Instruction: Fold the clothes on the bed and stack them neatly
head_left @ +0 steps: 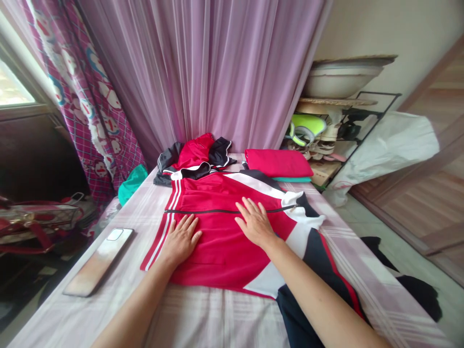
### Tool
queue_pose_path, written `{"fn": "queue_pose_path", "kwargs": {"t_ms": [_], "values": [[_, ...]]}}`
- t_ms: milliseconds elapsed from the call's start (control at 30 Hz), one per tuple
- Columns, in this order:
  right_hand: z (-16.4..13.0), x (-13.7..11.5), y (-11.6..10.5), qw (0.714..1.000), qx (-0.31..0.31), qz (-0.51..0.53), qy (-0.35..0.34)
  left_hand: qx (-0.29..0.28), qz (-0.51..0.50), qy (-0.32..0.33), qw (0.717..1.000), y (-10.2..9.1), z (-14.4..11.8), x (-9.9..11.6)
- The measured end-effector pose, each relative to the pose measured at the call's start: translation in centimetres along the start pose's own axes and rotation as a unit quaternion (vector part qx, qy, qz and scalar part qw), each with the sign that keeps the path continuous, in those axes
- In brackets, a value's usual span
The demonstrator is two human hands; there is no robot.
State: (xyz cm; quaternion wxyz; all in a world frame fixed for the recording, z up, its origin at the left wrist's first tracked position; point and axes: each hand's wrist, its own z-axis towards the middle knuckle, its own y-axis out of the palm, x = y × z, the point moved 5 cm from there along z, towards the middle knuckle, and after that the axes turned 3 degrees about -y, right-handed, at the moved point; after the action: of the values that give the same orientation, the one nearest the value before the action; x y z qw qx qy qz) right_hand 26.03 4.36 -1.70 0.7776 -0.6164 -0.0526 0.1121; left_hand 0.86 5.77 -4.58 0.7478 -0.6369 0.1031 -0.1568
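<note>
A red, white and navy zip-up track jacket (221, 241) lies spread on its side on the cloth-covered table. Its dark zipper runs across the red body, and the striped hem is at the left. My left hand (182, 238) rests flat on the red fabric near that hem, fingers spread. Farther right, my right hand (254, 223) lies on the jacket at the zipper, its fingers apart too. The white collar (308, 212) is crumpled at the right end. One navy sleeve (297, 314) extends toward me, partly under my right forearm.
A phone (99, 261) lies at the table's left edge. Behind the jacket are a rumpled red and black garment (195, 154) and a folded red garment (277, 163) on something teal. Purple curtains (217, 72) hang behind; a shoe rack (362, 140) stands at right.
</note>
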Motion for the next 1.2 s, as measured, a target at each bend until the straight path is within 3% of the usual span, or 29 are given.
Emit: {"fn": "queue_pose_path", "kwargs": {"t_ms": [67, 167, 267, 333, 533, 600, 667, 800, 900, 1000, 1100, 1200], "values": [[0.5, 0.1, 1.5, 0.998, -0.050, 0.017, -0.025, -0.001, -0.003, 0.002, 1.000, 0.1, -0.1, -0.1], [-0.4, 4.6, 3.4, 0.994, -0.100, -0.003, 0.040, -0.014, -0.009, 0.003, 1.000, 0.3, -0.3, -0.5], [-1.8, 9.9, 3.7, 0.991, -0.070, -0.058, 0.097, -0.016, -0.024, 0.009, 1.000, 0.0, -0.3, -0.5], [-2.4, 11.8, 3.6, 0.990, -0.051, -0.081, 0.104, -0.009, -0.034, 0.016, 0.999, -0.6, 0.1, 0.2], [-2.7, 12.0, 3.9, 0.989, -0.033, -0.102, 0.105, 0.007, -0.069, 0.062, 0.996, -2.0, 3.8, 5.3], [-2.7, 12.0, 4.1, 0.989, -0.032, -0.105, 0.101, -0.008, -0.063, 0.054, 0.997, -1.5, 5.1, 5.5], [-2.7, 12.2, 4.2, 0.990, -0.025, -0.104, 0.096, -0.025, -0.046, 0.016, 0.999, -0.6, 5.8, 4.0], [-2.6, 12.5, 4.3, 0.991, -0.021, -0.095, 0.096, -0.021, -0.018, -0.024, 0.999, 0.6, 5.4, -1.0], [-2.6, 12.1, 4.1, 0.990, -0.031, -0.091, 0.100, -0.004, -0.031, -0.034, 0.999, 1.1, 5.0, -4.3], [-2.6, 11.8, 3.6, 0.991, -0.029, -0.093, 0.096, -0.006, -0.056, -0.090, 0.994, 1.6, 4.8, -7.2], [-2.5, 11.7, 3.3, 0.990, -0.041, -0.087, 0.104, -0.019, -0.067, -0.118, 0.991, 2.3, 4.9, -8.5], [-1.8, 10.8, 2.8, 0.987, -0.058, -0.062, 0.136, 0.007, -0.063, -0.108, 0.992, 2.5, 4.8, -8.5]]}}
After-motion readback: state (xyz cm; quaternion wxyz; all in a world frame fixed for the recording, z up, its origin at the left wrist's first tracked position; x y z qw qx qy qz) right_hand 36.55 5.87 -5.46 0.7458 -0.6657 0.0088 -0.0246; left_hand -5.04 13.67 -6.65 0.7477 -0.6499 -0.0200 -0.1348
